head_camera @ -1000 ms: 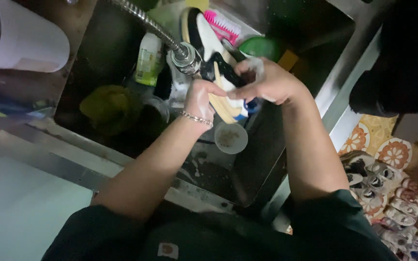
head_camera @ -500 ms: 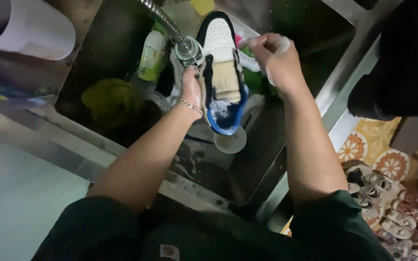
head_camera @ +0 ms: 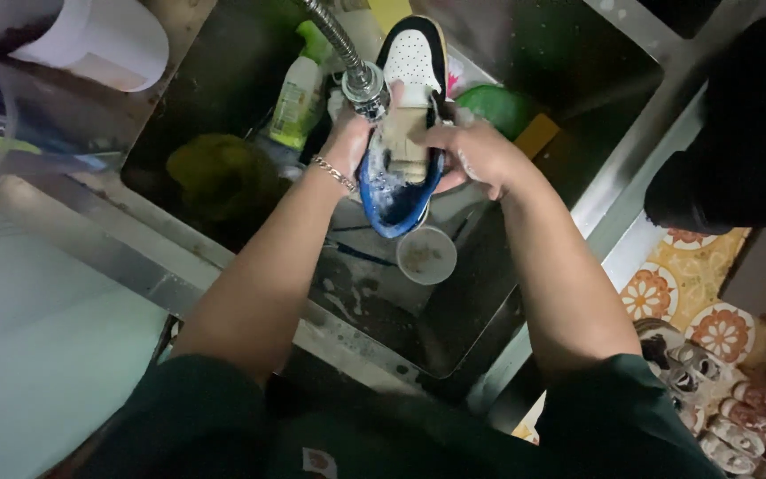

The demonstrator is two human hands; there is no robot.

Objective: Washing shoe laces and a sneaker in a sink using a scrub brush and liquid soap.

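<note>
I held the sneaker (head_camera: 405,115) over the steel sink (head_camera: 223,62), its white toe pointing away from me and its blue heel towards me, wet and soapy inside; my left hand (head_camera: 352,142) was wrapped around the sneaker's left side, fingers curled onto it, a thin chain bracelet (head_camera: 334,175) at the wrist; my right hand (head_camera: 476,155) was closed on the sneaker's right edge, thumb and fingers pinching it near the tongue; the metal faucet head (head_camera: 365,86) on its ribbed hose hung just left of the sneaker's toe, almost touching my left hand. Just below the sneaker's heel, on the sink floor, sat the round drain strainer (head_camera: 425,255); left of the sneaker stood a green-and-white bottle (head_camera: 296,98), and further left lay a yellow-green cloth (head_camera: 214,173); right of the sneaker's toe sat a green bowl-like thing (head_camera: 503,106) with a yellow sponge (head_camera: 536,135) beside it; far left of the sneaker, past the sink's rim, stood a white cup (head_camera: 108,40).
</note>
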